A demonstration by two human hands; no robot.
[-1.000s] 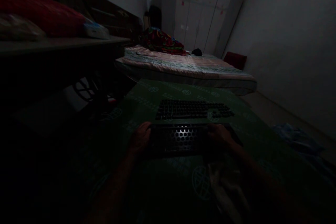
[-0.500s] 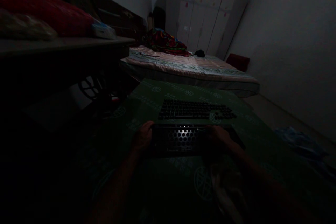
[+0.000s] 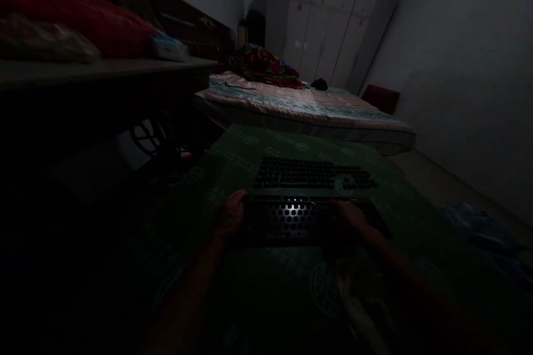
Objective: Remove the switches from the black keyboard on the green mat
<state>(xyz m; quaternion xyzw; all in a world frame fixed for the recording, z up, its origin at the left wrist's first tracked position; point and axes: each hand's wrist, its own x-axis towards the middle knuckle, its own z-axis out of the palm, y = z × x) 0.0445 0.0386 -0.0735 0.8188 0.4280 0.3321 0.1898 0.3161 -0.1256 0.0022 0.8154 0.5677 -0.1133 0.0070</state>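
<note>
A black keyboard base [image 3: 293, 221] without keycaps lies across the green-covered table [image 3: 266, 141], its bare face lit in one bright patch. My left hand [image 3: 233, 212] is closed around its left end. Over the base's right part, my right hand [image 3: 347, 216] has its fingers curled together. A thin, pale tip seems to stick out to the left of those fingers; the dark hides what it belongs to. Just beyond the base, black keycaps [image 3: 291, 173] lie in rows in a keyboard layout. Something cloth-like and pale [image 3: 353, 294] lies below my right forearm.
A bed [image 3: 333, 108] with a colourful blanket [image 3: 266, 66] stands behind the table. On the left is a raised tabletop [image 3: 125, 69] bearing a red bag [image 3: 83, 22] and a small box [image 3: 170, 47]. Bluish fabric or plastic [image 3: 478, 224] lies on the floor at right.
The whole view has shifted slightly, so everything sits a little further right. Both hands keep their places on the keyboard base, with barely any visible movement.
</note>
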